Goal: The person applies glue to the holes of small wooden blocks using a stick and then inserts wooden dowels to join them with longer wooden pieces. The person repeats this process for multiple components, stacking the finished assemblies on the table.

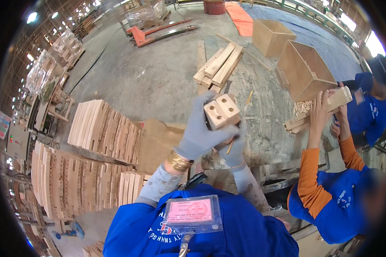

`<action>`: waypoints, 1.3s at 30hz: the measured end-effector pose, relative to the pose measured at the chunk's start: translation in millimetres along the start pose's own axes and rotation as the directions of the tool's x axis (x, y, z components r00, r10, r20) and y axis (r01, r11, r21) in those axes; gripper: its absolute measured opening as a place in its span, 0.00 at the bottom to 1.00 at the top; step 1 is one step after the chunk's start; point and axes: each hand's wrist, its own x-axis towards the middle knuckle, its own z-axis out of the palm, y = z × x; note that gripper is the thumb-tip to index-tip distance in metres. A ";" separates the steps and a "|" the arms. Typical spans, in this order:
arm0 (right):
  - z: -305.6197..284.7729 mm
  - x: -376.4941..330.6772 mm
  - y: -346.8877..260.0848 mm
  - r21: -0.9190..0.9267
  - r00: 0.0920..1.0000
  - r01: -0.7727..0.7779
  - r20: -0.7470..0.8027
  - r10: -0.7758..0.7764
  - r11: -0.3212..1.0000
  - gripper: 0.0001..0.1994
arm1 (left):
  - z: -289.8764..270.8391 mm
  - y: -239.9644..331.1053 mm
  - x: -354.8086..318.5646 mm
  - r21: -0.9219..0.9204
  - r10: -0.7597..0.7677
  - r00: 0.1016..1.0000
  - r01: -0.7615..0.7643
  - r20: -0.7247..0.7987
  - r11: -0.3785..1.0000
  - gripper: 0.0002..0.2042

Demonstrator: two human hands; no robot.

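Both my hands wear grey gloves, in front of my chest above the worktable. My left hand (197, 130) is closed round a pair of pale wooden pieces (222, 112) held side by side, their end faces up, with round drilled holes showing. Lower and to the right, my right hand (233, 150) grips the same pieces from below, its fingers partly hidden behind the left hand. A thin yellow stick, pencil-like (230, 147), pokes out by the right hand. Beyond my hands lies a small stack of wooden bars (221, 64).
Tall rows of wooden slats (103, 128) stand at my left. At the right, a co-worker in orange sleeves (311, 171) holds wooden bars near a pile of dowels (302, 107). Plywood boxes (306, 70) stand behind; a red pallet jack (141, 36) is farther off.
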 end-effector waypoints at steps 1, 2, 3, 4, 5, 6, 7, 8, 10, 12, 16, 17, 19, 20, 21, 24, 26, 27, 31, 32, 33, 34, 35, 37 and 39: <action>-13.4 -2.9 -2.9 0.032 0.999 -0.034 -0.006 0.034 0.999 0.31 | -7.5 2.0 3.8 -0.001 0.031 0.995 -0.031 0.099 1.000 0.48; -16.5 -1.2 -12.4 0.066 0.998 -0.066 -0.007 0.066 0.996 0.34 | -15.8 9.8 7.8 -0.258 -0.080 0.965 0.146 0.248 0.955 0.58; -18.0 -0.1 -25.3 0.096 0.996 -0.093 -0.007 0.094 0.991 0.39 | -28.5 5.3 9.1 -0.242 -0.045 0.949 0.126 0.313 0.962 0.60; -23.6 -0.4 -23.1 -0.372 0.986 0.166 0.040 -0.163 0.913 0.41 | -44.3 -8.6 9.8 -0.228 -0.011 0.926 0.105 0.378 0.968 0.61; -26.0 -1.7 -22.4 -0.728 0.916 0.376 0.198 -0.349 0.573 0.42 | -59.8 -26.0 8.1 -0.213 0.020 0.901 0.081 0.433 0.974 0.62; -20.6 2.0 -26.7 -0.710 0.930 0.356 0.206 -0.305 0.607 0.40 | -75.9 -53.9 2.9 -0.106 -0.032 0.853 0.102 0.520 0.989 0.65; -17.2 8.5 -31.2 -0.637 0.946 0.322 0.180 -0.271 0.700 0.40 | -72.9 -63.9 2.5 -0.078 -0.086 0.815 0.159 0.573 0.984 0.66; -12.7 16.4 -36.4 -0.553 0.959 0.284 0.150 -0.242 0.783 0.39 | -66.4 -71.0 1.2 -0.043 -0.140 0.765 0.213 0.629 0.976 0.66; 9.5 33.8 -49.1 -0.308 0.976 0.202 0.142 -0.165 0.930 0.39 | -60.0 -74.8 -7.1 0.010 -0.281 0.705 0.363 0.651 0.932 0.63; 34.8 51.6 -56.5 -0.233 0.970 0.223 0.150 -0.191 0.947 0.37 | -57.8 -75.0 -17.9 -0.082 -0.377 0.742 0.500 0.554 0.862 0.58; 50.8 83.4 -40.3 -0.542 0.899 0.420 0.141 -0.414 0.728 0.33 | -56.8 -55.9 -22.1 -0.391 -0.427 0.844 0.531 0.324 0.752 0.49; 48.9 87.8 -39.2 -0.441 0.922 0.385 0.156 -0.353 0.811 0.30 | -60.7 -48.5 -23.8 -0.460 -0.444 0.860 0.509 0.250 0.727 0.47; 28.9 93.0 -44.6 -0.230 0.952 0.272 0.207 -0.226 0.935 0.25 | -60.1 -43.8 -22.0 -0.685 -0.255 0.951 0.304 0.176 0.662 0.44; 13.8 87.6 -47.8 -0.353 0.972 0.233 0.124 -0.201 0.906 0.19 | -67.1 -42.1 -22.3 -0.718 -0.249 0.960 0.264 0.129 0.644 0.43; -4.8 80.3 -50.0 -0.471 0.981 0.188 0.040 -0.192 0.862 0.16 | -75.4 -42.7 -21.5 -0.749 -0.241 0.967 0.222 0.086 0.625 0.43; -69.8 67.0 -31.5 -0.902 0.994 -0.007 -0.052 -0.093 0.432 0.17 | -99.4 -61.0 -17.5 -0.791 -0.225 0.973 0.097 -0.052 0.604 0.41; -94.8 57.2 -1.9 -0.955 0.992 0.013 -0.025 -0.126 0.295 0.18 | -108.4 -70.8 -14.6 -0.803 -0.265 0.948 0.019 -0.174 0.596 0.41; -103.2 55.1 7.8 -0.977 0.990 0.061 0.033 -0.140 0.205 0.17 | -107.4 -70.6 -11.9 -0.806 -0.300 0.927 -0.006 -0.227 0.592 0.41; -126.9 56.5 40.5 -0.962 0.958 0.240 0.256 -0.128 -0.126 0.17 | -111.1 -81.5 -8.2 -0.828 -0.388 0.884 0.003 -0.260 0.560 0.39; -124.3 57.3 43.4 -0.985 0.978 0.163 0.168 -0.127 -0.046 0.17 | -113.3 -85.9 -8.4 -0.842 -0.388 0.891 0.013 -0.235 0.539 0.38; -121.5 57.9 46.4 -0.996 0.990 0.082 0.078 -0.120 0.032 0.18 | -113.4 -90.2 -9.4 -0.855 -0.411 0.881 0.015 -0.233 0.518 0.36; -119.2 58.5 48.4 -0.994 0.994 -0.002 -0.013 -0.107 0.108 0.18 | -112.2 -94.9 -10.3 -0.868 -0.433 0.872 0.018 -0.229 0.496 0.35; -122.7 59.1 50.5 -0.979 0.994 -0.042 -0.062 -0.094 0.202 0.18 | -111.0 -97.5 -9.7 -0.882 -0.452 0.865 0.023 -0.218 0.470 0.34; -129.7 59.2 53.9 -0.917 0.986 -0.123 -0.157 -0.059 0.380 0.18 | -111.4 -108.6 -9.8 -0.863 -0.487 0.826 0.000 -0.285 0.505 0.31; -121.2 56.7 45.5 -0.948 0.994 -0.038 -0.069 -0.085 0.316 0.18 | -115.8 -126.0 -14.7 -0.848 -0.526 0.775 -0.026 -0.352 0.529 0.29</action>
